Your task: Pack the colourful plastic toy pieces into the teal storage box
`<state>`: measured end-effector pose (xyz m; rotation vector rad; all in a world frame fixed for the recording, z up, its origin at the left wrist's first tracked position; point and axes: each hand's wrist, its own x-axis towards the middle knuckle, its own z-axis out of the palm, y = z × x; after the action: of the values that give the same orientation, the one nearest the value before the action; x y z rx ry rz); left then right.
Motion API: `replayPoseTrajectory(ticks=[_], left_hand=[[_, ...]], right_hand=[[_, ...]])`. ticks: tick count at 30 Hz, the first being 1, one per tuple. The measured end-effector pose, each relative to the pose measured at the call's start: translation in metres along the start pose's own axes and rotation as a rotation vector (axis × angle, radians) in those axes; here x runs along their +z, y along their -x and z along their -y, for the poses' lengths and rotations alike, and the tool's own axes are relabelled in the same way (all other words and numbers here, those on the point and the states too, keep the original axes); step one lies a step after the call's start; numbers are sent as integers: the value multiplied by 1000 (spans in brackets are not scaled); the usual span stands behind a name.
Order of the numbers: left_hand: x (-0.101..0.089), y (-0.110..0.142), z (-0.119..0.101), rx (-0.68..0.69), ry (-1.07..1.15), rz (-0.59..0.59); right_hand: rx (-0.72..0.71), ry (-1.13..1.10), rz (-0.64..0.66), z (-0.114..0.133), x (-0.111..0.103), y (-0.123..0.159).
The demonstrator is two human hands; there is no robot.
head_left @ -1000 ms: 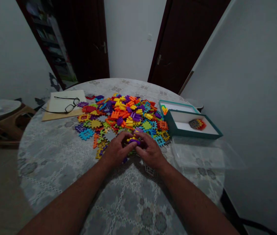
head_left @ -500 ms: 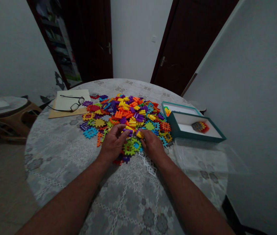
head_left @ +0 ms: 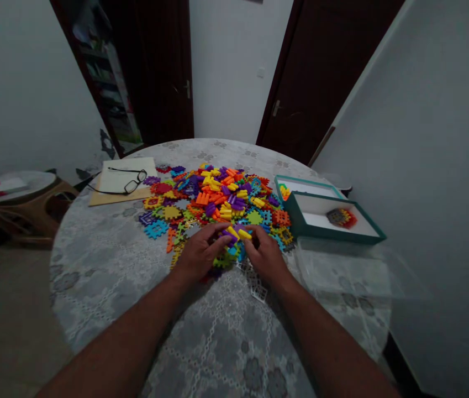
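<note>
Left hand [head_left: 201, 251], right hand [head_left: 265, 253]: fingertips pinching yellow-and-purple pieces [head_left: 236, 235] between them. Pile [head_left: 217, 193]: colourful, directly beyond the grip. Green box [head_left: 333, 218]: right of it.

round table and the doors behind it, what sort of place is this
Probably a room in a home: a round table with a patterned cover, dark panelled doors, and eyeglasses left beside heaped plastic toy pieces.
</note>
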<state>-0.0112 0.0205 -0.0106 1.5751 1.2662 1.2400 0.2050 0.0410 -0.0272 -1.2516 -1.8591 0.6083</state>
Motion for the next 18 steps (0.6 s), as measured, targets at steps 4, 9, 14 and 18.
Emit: replayPoseTrajectory(ticks=[4,9,14,18], left_hand=[[2,1,-1,139,-78,81],[5,2,4,140,-105,124],[6,4,5,91,-128,82],[6,6,4,105,-142,47]], right_hand=[[16,-83,34,6,-4,2],[70,-264,47,4,-3,-1],[229,-512,133,5,6,4],[158,-532,212,10,7,10]])
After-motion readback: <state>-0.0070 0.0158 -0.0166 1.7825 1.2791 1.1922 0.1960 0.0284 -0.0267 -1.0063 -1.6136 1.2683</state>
